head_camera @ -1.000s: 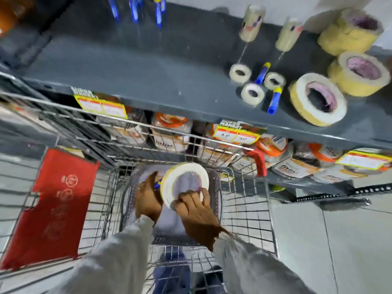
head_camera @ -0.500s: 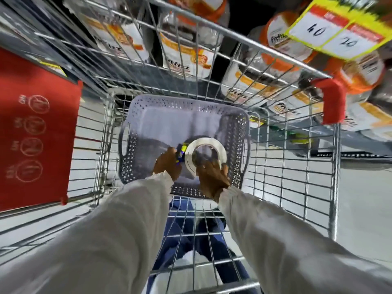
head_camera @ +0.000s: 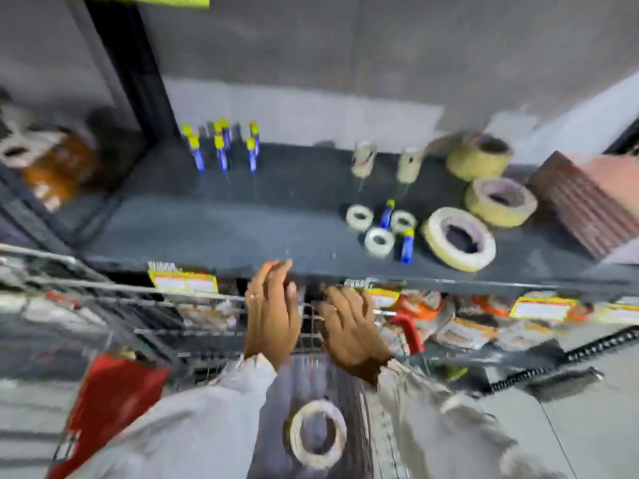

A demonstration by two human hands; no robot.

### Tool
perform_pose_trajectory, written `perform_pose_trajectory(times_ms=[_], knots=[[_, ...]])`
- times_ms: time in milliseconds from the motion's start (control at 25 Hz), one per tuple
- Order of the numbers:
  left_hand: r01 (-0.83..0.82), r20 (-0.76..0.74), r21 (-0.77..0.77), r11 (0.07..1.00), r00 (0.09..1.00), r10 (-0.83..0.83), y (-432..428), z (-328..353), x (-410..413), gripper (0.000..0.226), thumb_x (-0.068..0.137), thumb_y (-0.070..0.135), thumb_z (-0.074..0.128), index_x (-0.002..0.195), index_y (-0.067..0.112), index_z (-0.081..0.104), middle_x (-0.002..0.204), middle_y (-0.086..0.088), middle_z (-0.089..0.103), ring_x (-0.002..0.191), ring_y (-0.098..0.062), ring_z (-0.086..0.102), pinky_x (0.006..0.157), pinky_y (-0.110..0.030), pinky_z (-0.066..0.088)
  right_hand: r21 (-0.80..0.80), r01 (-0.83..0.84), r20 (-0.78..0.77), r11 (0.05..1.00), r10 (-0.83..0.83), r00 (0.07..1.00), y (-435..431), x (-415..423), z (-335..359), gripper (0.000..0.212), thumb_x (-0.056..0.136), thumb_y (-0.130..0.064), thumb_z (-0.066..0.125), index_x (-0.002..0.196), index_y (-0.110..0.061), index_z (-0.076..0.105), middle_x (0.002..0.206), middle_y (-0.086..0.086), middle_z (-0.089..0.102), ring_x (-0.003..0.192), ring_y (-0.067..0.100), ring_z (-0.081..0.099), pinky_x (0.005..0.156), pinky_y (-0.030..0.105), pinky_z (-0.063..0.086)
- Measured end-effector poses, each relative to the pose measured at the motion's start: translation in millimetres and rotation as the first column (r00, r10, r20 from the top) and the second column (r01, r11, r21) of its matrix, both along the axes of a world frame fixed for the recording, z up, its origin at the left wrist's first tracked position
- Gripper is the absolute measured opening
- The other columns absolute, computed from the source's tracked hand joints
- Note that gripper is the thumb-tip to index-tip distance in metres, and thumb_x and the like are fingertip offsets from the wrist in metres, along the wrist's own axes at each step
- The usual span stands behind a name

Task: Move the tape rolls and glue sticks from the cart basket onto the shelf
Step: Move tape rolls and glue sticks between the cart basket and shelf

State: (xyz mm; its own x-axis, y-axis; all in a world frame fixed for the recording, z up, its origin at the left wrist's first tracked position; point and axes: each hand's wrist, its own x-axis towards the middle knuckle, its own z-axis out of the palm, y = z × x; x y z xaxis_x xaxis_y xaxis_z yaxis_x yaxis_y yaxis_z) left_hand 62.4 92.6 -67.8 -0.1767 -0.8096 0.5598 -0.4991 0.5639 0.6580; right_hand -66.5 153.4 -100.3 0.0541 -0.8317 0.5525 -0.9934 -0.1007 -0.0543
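grey metal shelf (head_camera: pixel 242 229) takes up most of the view, and it's all pretty motion-blurred. counting what's on it: six blue glue sticks with yellow caps (head_camera: pixel 221 146) standing upright at the back left, plus two more glue sticks (head_camera: pixel 407 245) lying flat near the front right, tucked in among three small white tape rolls (head_camera: pixel 379 241). right of those are three big yellowish tape rolls (head_camera: pixel 459 238), one near the front edge lying flat, one behind it and one further back. two clear tape rolls (head_camera: pixel 363 163) stand on edge behind the small ones. a reddish ribbed block (head_camera: pixel 584 198) sits at the far right.

both hands are bare and holding nothing. left hand (head_camera: pixel 273 316) is up by the shelf's front edge, fingers loosely spread, fingertips about level with the lip. right hand (head_camera: pixel 352 326) is just beside it, fingers spread and curled a bit over the wire cart (head_camera: pixel 193 326) rim. can't tell if either actually touches anything, too smeary.

one white tape roll (head_camera: pixel 318 433) lies flat down in the purple-grey basket (head_camera: pixel 276 392) inside the cart, below and between the light sleeves. yellow price tags (head_camera: pixel 185 281) run along the shelf edge, four that i can make out.
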Motion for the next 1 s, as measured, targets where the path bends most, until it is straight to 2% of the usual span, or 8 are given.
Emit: perform_pose_trajectory(times_ms=[80,200,400,520,640,800,920,1000], knots=[[0.035,-0.036,-0.042,0.999,0.999,-0.036,-33.7,34.8,-28.0,0.035,0.088,0.013,0.037,0.119,0.005,0.051,0.115,-0.023,0.058,0.108,-0.027,0.047,0.097,-0.033,0.031,-0.012,0.213,0.067,0.977,-0.212,0.975,-23.3,-30.9,31.0,0.034,0.083,-0.034,0.044,0.109,-0.012,0.052,0.121,0.014,0.053,0.11,0.031,0.042,0.092,0.05,0.03],[0.132,0.231,0.046,0.99,0.963,-0.139,-75.3,59.1,-70.2,0.042,0.084,0.002,0.048,0.126,0.008,0.049,0.121,-0.018,0.059,0.11,-0.036,0.052,0.094,-0.035,0.032,0.126,0.441,0.139,0.888,-0.456,0.879,-54.2,-68.4,61.5,0.049,0.076,-0.042,0.046,0.109,-0.007,0.058,0.114,0.017,0.063,0.11,0.036,0.046,0.09,0.052,0.04],[0.278,0.558,0.265,0.923,0.737,-0.382,-114.0,48.4,-121.7,0.068,0.084,0.006,0.052,0.143,0.016,0.021,0.152,-0.008,0.028,0.137,-0.028,0.029,0.111,-0.039,0.027,0.146,0.478,0.111,0.866,-0.495,0.862,-67.7,-85.2,61.9,0.042,0.062,-0.037,0.06,0.093,-0.009,0.062,0.091,0.012,0.069,0.104,0.034,0.047,0.086,0.049,0.029],[0.253,0.588,0.365,0.896,0.683,-0.433,-124.8,43.9,-135.3,0.069,0.084,0.01,0.051,0.144,0.021,0.02,0.144,-0.013,0.042,0.128,-0.033,0.041,0.106,-0.039,0.034,0.076,0.463,0.115,0.883,-0.469,0.876,-67.9,-86.0,54.9,0.035,0.073,-0.039,0.045,0.088,-0.011,0.061,0.088,0.009,0.067,0.103,0.03,0.04,0.085,0.049,0.026],[0.305,0.509,0.327,0.895,0.741,-0.438,-120.5,47.0,-125.3,0.07,0.081,0.011,0.058,0.142,0.02,0.025,0.135,-0.016,0.051,0.122,-0.036,0.047,0.103,-0.042,0.038,-0.076,0.411,0.129,0.908,-0.4,0.908,-64.6,-83.8,50.1,0.035,0.085,-0.039,0.042,0.094,-0.01,0.059,0.101,0.012,0.063,0.106,0.031,0.04,0.094,0.053,0.024],[0.224,0.281,0.105,0.969,0.928,-0.245,-80.1,49.4,-93.9,0.065,0.08,0.014,0.064,0.137,0.008,0.033,0.13,-0.022,0.049,0.117,-0.037,0.046,0.098,-0.043,0.036,-0.301,0.069,0.048,0.951,-0.057,0.997,-41.1,-69.0,31.8,0.017,0.091,-0.022,0.046,0.102,-0.009,0.047,0.12,0.015,0.043,0.111,0.034,0.042,0.106,0.056,0.018],[0.086,0.008,-0.094,0.992,0.996,-0.086,-34.5,25.4,-56.5,0.05,0.084,0.024,0.056,0.126,0.005,0.038,0.127,-0.02,0.047,0.117,-0.029,0.037,0.102,-0.04,0.028,-0.202,-0.125,-0.008,0.971,0.125,0.992,-2.7,-36.7,-15.4,0.015,0.089,-0.016,0.048,0.101,-0.008,0.046,0.121,0.018,0.04,0.108,0.036,0.043,0.104,0.055,0.022],[-0.05,-0.119,-0.089,0.995,0.992,0.04,-8.5,-2.1,-32.1,0.046,0.083,0.024,0.055,0.121,0.005,0.038,0.123,-0.019,0.045,0.117,-0.028,0.036,0.103,-0.049,0.029,-0.106,-0.109,0.095,0.988,0.119,0.988,18.7,-11.0,-48.4,0.019,0.098,-0.022,0.035,0.101,-0.007,0.046,0.121,0.019,0.041,0.108,0.037,0.042,0.098,0.055,0.028]])
